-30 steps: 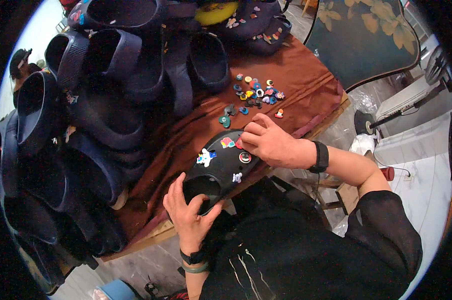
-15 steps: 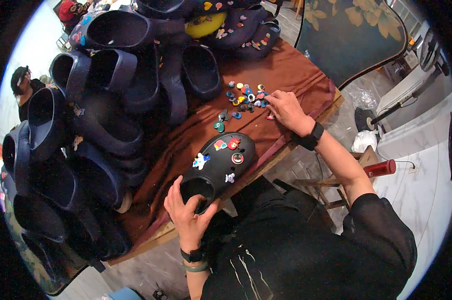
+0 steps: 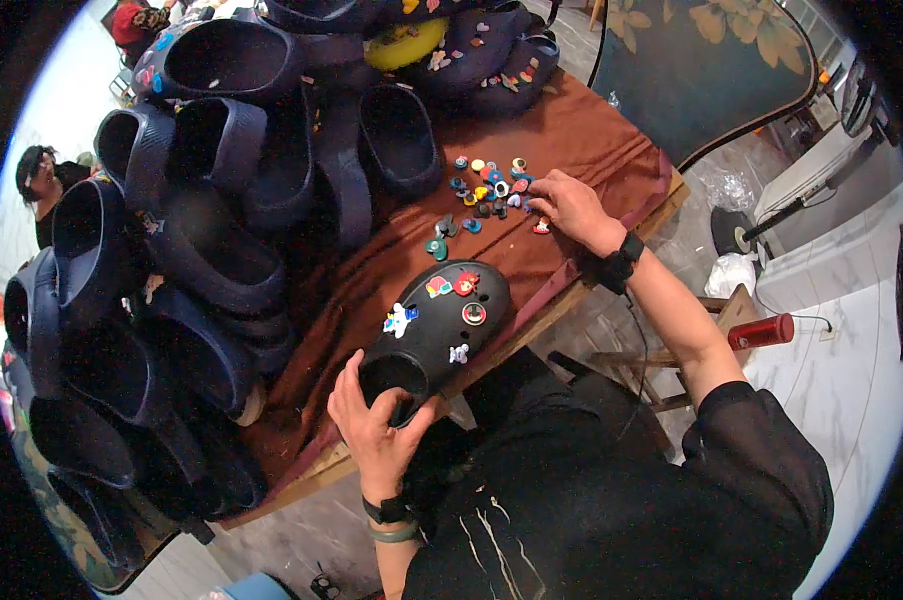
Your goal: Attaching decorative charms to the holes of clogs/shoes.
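Observation:
A black clog (image 3: 447,320) lies on the brown cloth near the table's front edge, its toe pointing away and to the right. Several colourful charms sit on its upper, among them a red round-headed charm (image 3: 466,284) and a white-and-blue charm (image 3: 401,320). My left hand (image 3: 380,430) grips the clog's heel end, thumb inside the opening and fingers along the outer side. Beyond the toe is a loose pile of small shoe charms (image 3: 492,188). At the pile's right edge my right hand (image 3: 572,208) reaches in, fingers bent and slightly apart, fingertips by the charms.
Dark blue clogs (image 3: 202,240) are heaped along the left and far side, some with charms on them. A yellow item (image 3: 407,45) is among them. A red cylinder (image 3: 762,331) rests on a wooden stool at the right. Another person (image 3: 44,185) is at the far left.
My right hand has shifted slightly, its fingers moving at the pile's edge and uncovering a small red-and-white charm. My left hand and the clog stay nearly still.

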Motion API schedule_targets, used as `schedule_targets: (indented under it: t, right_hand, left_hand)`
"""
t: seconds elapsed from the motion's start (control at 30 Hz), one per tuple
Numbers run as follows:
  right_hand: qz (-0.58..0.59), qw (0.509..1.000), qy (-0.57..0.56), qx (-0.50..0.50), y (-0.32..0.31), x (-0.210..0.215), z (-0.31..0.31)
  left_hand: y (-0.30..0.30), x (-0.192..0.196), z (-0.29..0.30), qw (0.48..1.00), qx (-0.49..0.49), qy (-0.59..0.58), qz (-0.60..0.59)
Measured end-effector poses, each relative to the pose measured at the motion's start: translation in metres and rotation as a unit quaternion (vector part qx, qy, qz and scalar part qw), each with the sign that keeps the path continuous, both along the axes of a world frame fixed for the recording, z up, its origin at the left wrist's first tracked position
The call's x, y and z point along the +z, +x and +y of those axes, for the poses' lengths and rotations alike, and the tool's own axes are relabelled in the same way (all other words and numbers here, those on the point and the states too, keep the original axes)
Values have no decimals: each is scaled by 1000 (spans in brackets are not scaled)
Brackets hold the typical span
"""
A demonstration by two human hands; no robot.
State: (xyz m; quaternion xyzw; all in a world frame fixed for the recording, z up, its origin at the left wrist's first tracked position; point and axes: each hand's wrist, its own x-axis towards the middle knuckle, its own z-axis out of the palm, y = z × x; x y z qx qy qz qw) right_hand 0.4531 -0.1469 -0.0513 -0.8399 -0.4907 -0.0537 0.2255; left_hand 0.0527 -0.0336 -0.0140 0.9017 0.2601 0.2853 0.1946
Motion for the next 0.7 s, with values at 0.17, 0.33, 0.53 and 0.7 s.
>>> schedule_targets:
  t: [0.17, 0.33, 0.53, 0.7]
  right_hand:
    - [23, 996, 68, 54, 8, -8, -1]
    - [31, 999, 11, 32, -5, 3, -4]
    - [127, 964, 173, 158, -85, 35, -14]
    - [89, 945, 219, 226, -130, 36, -11]
  left_hand:
    - [0, 2, 0, 1000, -3, -3, -4]
    - [0, 3, -2, 1000, 4, -12, 1]
    - [-1, 3, 0, 1000, -1, -19, 2]
    - [-2, 3, 1, 1000, -4, -4, 8]
